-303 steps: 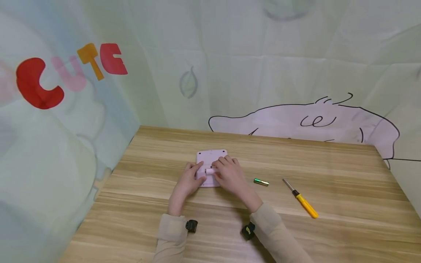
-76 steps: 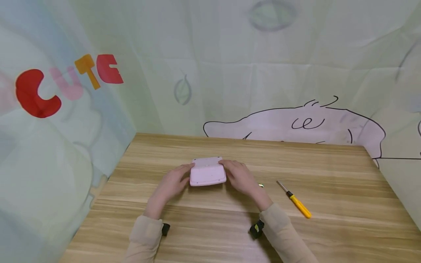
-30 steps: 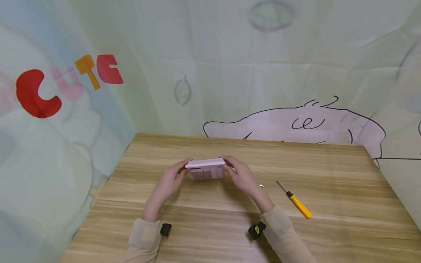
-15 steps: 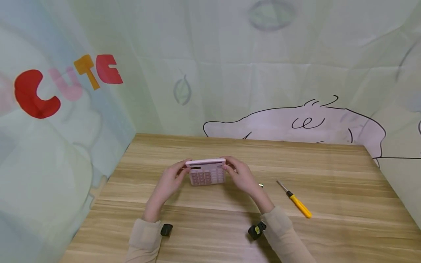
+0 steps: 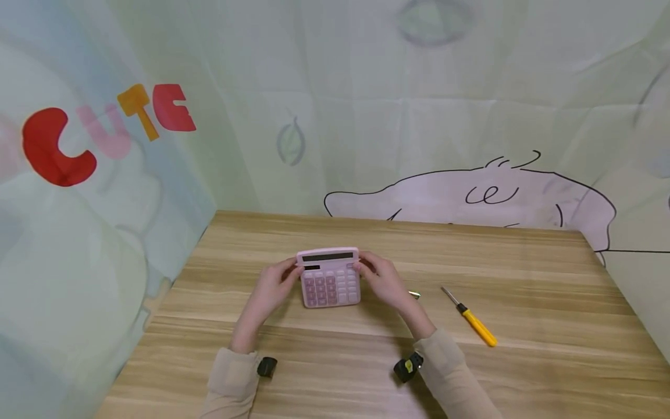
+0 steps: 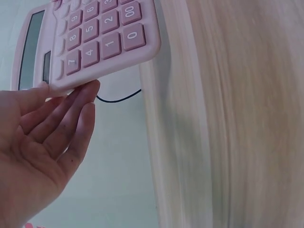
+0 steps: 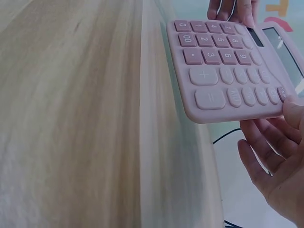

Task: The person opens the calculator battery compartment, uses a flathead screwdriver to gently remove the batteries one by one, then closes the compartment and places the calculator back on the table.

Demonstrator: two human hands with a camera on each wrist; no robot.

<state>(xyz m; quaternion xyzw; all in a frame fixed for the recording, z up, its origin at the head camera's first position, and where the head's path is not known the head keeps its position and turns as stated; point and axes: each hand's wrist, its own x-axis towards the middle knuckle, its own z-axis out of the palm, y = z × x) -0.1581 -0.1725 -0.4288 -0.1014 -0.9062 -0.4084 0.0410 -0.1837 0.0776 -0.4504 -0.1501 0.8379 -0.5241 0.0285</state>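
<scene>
A pink calculator (image 5: 331, 278) faces up toward the head camera, its keys and dark display strip visible. My left hand (image 5: 273, 286) holds its left edge, thumb on the front and fingers behind, as the left wrist view shows with the hand (image 6: 47, 137) beside the 7 key. On the opposite edge my right hand (image 5: 384, 283) pinches the calculator near its upper right corner; in the right wrist view that thumb (image 7: 294, 110) lies by the corner key. The calculator's lower edge appears raised off the table in both wrist views. Its back is hidden.
Right of my right hand lies a green battery (image 5: 414, 294), partly covered by the hand. Farther right, a screwdriver (image 5: 475, 323) with a yellow handle rests on the wooden table (image 5: 335, 372). A printed cloth (image 5: 366, 116) hangs behind the table.
Earlier the calculator lay back side up, with my right hand at a white cylinder on it. Both hands have since turned it over, and its key side has tilted up into view.
</scene>
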